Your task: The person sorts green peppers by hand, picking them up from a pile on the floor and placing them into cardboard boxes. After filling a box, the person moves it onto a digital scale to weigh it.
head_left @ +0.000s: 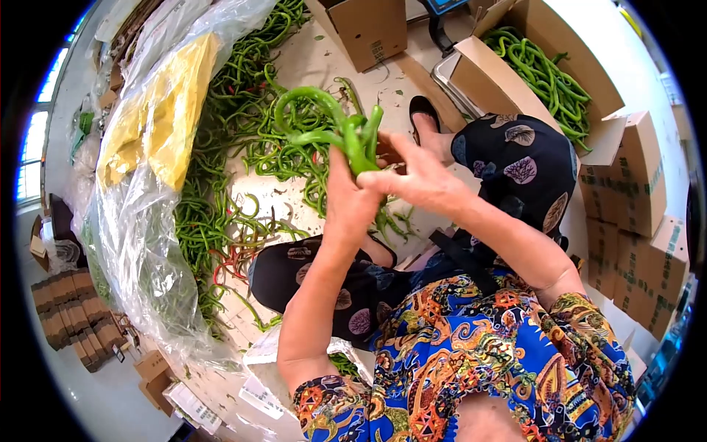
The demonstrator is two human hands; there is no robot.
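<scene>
Above my lap, my left hand (346,193) is wrapped round the lower part of a small bunch of long green chili peppers (356,144). One pepper in the bunch curls into a wide loop to the left. My right hand (421,175) meets the left one at the bunch, its thumb near the pepper bases and its fingers bent behind them. Partly hidden, its fingertips seem closed on the same peppers. Beneath and beyond my hands, a big heap of green chili peppers (195,228) spreads over the floor, with a few red ones among them.
Clear plastic sheeting (151,254) with a yellow piece (158,118) covers the heap's left side. At upper right stands an open carton (493,81) holding green peppers (545,85). Stacked cartons (633,250) rise at right; another box (364,29) is at the top. Flattened cardboard (74,309) lies left.
</scene>
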